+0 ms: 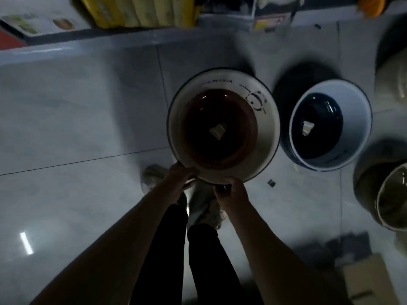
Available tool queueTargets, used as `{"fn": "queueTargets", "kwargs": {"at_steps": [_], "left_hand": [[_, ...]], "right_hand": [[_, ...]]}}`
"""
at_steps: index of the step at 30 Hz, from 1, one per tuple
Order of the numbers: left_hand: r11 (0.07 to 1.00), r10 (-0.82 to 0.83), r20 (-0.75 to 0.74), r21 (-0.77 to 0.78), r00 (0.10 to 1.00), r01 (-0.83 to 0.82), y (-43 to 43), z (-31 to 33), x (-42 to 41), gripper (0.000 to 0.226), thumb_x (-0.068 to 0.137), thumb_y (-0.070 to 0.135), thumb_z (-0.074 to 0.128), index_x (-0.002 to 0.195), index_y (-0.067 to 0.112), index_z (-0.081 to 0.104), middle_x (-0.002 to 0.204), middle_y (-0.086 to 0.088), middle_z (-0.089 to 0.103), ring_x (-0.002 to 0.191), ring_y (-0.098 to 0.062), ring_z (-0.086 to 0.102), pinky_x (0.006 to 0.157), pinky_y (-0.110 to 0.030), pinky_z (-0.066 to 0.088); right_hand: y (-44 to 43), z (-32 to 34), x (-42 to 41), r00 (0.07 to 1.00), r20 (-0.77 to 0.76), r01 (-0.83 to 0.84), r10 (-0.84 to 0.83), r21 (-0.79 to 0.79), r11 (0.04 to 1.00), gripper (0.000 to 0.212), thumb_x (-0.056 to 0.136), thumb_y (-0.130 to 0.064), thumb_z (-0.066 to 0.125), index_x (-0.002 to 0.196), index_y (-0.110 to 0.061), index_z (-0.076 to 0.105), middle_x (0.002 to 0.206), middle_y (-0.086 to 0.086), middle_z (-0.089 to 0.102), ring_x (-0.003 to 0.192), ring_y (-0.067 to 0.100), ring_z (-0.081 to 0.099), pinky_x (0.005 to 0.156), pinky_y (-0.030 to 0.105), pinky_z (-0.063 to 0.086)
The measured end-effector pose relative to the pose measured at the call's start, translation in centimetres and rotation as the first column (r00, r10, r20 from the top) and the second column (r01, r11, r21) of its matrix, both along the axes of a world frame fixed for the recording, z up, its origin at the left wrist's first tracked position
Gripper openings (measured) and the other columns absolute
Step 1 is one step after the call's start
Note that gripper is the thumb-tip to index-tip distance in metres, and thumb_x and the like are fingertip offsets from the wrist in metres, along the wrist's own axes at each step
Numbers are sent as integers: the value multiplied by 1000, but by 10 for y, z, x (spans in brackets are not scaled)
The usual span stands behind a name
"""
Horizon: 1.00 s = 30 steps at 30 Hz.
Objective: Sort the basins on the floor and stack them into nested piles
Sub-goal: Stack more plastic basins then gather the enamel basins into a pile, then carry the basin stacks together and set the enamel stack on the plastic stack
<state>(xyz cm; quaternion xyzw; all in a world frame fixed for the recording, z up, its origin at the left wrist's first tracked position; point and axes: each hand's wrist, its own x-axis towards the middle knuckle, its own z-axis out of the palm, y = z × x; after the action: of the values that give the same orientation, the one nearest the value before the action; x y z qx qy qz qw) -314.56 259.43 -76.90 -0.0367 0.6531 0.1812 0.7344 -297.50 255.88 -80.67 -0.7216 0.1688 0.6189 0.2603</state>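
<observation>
Overall light: I see a dim, murky scene.
Glare: a bright streak lies on the floor tiles point(88, 128), well left of the white basin point(267, 128).
Shadows: dark patches fall behind the white basin.
Blur: shelf goods above it smear.
Edges: I see lines bowing outward.

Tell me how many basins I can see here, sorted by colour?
White with panda print, held by both hands: 1
Dark red-brown, nested in the white one: 1
Pale blue-white, on the floor: 1
Dark navy, nested in the pale one: 1
Greenish, cut off at right edge: 1
Total: 5
</observation>
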Motion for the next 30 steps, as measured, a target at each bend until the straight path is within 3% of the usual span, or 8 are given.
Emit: {"fn": "queueTargets", "kwargs": {"at_steps": [2,4,6,8,12,17,25,30], "left_hand": [[1000,-13,-89,-27,996,11,0,-6,20,33,92,0,63,122,11,58,99,-8,70,88,-19,66,98,-41,52],[998,-55,-161,-35,985,50,-1,-9,29,37,94,0,61,130,4,55,110,-16,70,92,-23,67,94,-41,54],[992,-127,-193,-38,973,122,-3,-7,26,44,96,2,60,139,6,52,121,-21,65,97,-26,65,92,-43,53],[973,-231,-274,-68,933,221,-1,4,16,53,92,4,67,143,12,52,121,-21,64,96,-28,63,92,-44,53],[856,-507,-338,-88,793,510,17,61,2,53,87,4,74,136,18,60,123,-16,65,107,-32,66,92,-42,57],[604,-711,-424,40,560,796,46,183,27,42,90,4,70,130,12,64,129,-13,65,107,-27,65,85,-34,53],[138,-702,-615,376,359,916,102,381,140,28,89,3,69,117,9,68,116,-12,69,91,1,67,80,-28,48],[-136,-672,-704,423,230,896,92,485,189,47,74,43,72,119,30,67,116,2,72,108,-16,68,92,-40,57]], "right_hand": [[-9,-14,15,990,47,-138,134,100,985,38,100,-27,52,129,-6,66,106,0,76,101,21,73,98,38,56],[-15,-25,27,969,-27,-243,246,80,967,48,89,-41,67,116,-1,70,111,11,75,107,24,70,97,37,55],[-5,-5,33,972,-144,-184,187,35,982,25,91,-22,71,108,-4,71,103,10,75,103,21,70,101,36,52],[7,25,43,954,-19,-297,298,51,954,6,94,-6,66,100,-5,65,96,12,69,97,24,68,94,36,54],[18,85,83,976,-65,-210,207,-43,977,15,92,7,59,89,-7,58,87,12,58,81,22,58,97,42,53],[23,199,142,995,27,-102,101,56,993,50,86,-2,74,133,-10,59,105,14,63,93,26,57,102,46,52],[20,420,232,957,276,-176,85,324,930,41,84,-4,76,123,-15,66,105,11,69,105,25,62,97,42,54],[-23,537,244,921,390,-151,-17,396,906,37,82,-2,77,118,-12,70,96,15,67,93,26,60,81,37,47]]}}
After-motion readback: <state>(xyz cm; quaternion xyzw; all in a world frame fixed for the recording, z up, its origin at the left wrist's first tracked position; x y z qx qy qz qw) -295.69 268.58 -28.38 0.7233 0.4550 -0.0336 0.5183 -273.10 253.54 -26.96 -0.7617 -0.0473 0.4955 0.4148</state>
